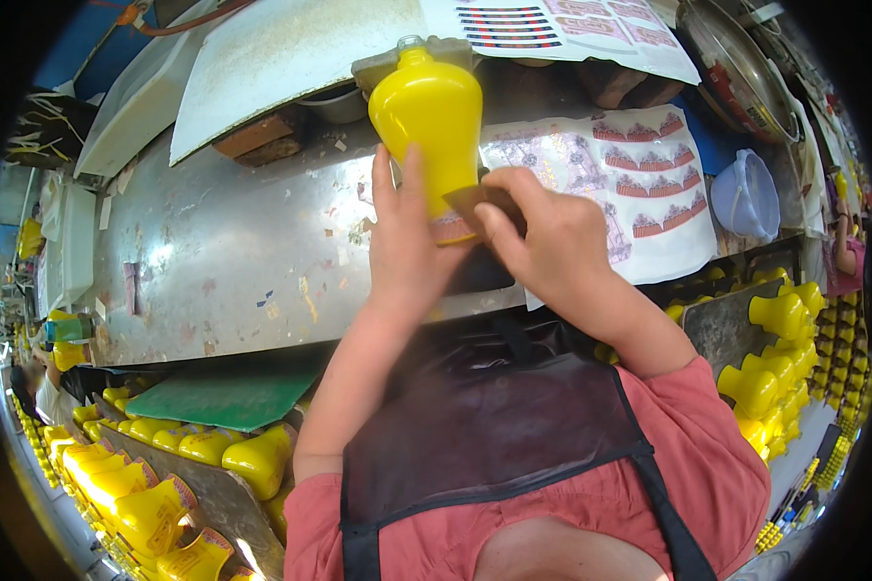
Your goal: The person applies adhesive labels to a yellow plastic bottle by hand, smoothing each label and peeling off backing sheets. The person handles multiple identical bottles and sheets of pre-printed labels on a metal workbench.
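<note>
A glossy yellow bottle (428, 107) lies on its side, its neck resting on a grey notched support at the far edge of the metal table. A pink patterned decal band (450, 229) goes around its base end. My left hand (404, 228) lies along the bottle's left side with fingers stretched out, a little blurred. Pinched in my right hand (552, 223) is a thin brown flat scraper (484, 201), its edge against the bottle just above the decal band.
Decal sheets (649, 184) lie right of the bottle, beside a pale blue bucket (745, 198). A white board (271, 73) stands at the back left over a brick (258, 136). Yellow bottles fill racks at lower left (145, 504) and right (775, 368), near a green board (231, 392).
</note>
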Available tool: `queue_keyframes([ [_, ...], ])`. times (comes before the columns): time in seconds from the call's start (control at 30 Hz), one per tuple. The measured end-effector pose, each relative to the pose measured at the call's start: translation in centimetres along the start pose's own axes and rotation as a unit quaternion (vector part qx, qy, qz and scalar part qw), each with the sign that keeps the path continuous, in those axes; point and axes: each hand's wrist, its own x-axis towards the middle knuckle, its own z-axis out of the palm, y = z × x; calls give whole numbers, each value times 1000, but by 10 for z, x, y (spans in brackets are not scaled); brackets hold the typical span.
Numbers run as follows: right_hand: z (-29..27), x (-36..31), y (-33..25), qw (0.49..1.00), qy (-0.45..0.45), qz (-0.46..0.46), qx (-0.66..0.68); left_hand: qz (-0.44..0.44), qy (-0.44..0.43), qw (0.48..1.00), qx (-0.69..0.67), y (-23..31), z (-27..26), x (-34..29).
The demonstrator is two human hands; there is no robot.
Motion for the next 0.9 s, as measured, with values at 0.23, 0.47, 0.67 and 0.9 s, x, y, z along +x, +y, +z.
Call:
queue_keyframes([
  [0.23,3,-8,19,987,-27,101,120,-6,-22,975,-221,-11,-7,4],
  [0.47,9,2,15,965,2,115,237,-118,-24,833,-540,-8,-19,-6],
  [0.67,8,11,11,970,29,123,206,-162,-8,687,-709,-9,-24,-9],
  [0.9,-2,29,-2,963,-1,-70,260,-165,31,630,-758,-5,-22,-14],
])
